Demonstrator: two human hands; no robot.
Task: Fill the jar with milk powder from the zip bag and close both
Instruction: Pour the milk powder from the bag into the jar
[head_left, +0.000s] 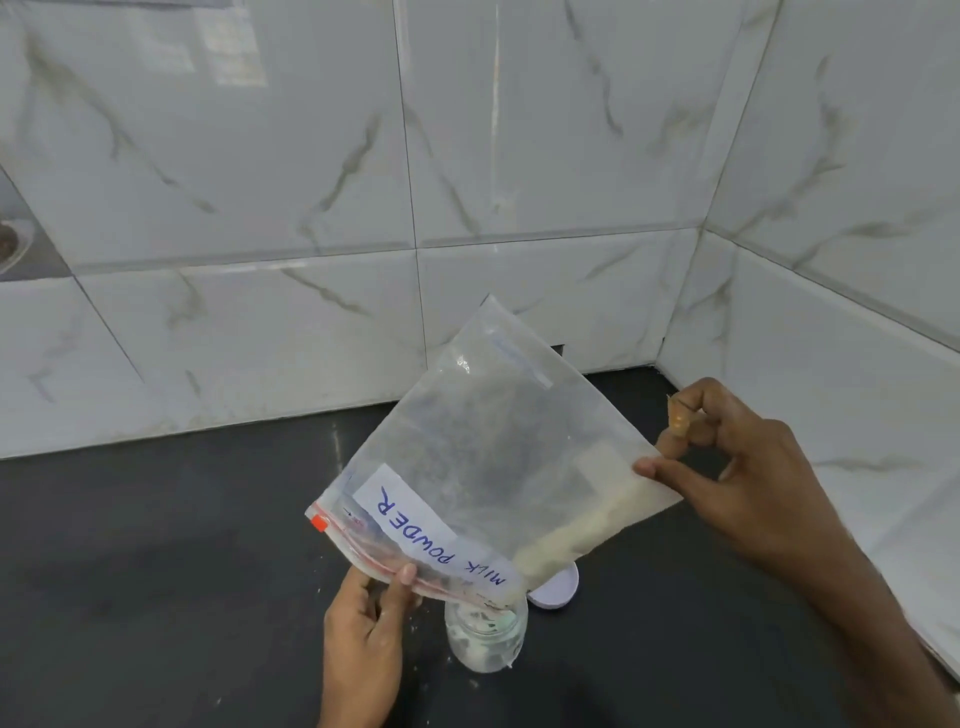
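The left hand (371, 631) rises from the lower edge, its thumb and fingers pinched on the zip end of the zip bag (483, 467), just beside the red seal strip (358, 545) and its small orange tab. The right hand (737, 467) reaches in from the right with its forefinger and thumb nipping the bag's bottom corner, the other fingers curled loosely above; that corner is held higher than the mouth, so the bag hangs inverted and slanted.

The bag is thin, clear plastic, roughly square, its inner walls dusted cloudy white. A white paper label (431, 530) near the zip reads "MILK POWDER" in blue handwriting, upside down from this view. A pale cream ridge of milk powder (571, 535) lies along the bag's lower right edge, running down toward the corner of the mouth.

That corner sits directly over the jar (485, 636), a small round glass jar standing upright and open on the counter (156, 571), touching or just above its rim; which one cannot be told. White powder shows inside the jar. Just behind it, partly hidden by the bag, a round white lid (558, 590) lies flat.

The counter is dark, matte stone flecked with spilled white specks. Glossy white marble-patterned tiles (260, 182) with grey veins cover the 2 walls meeting at the corner.
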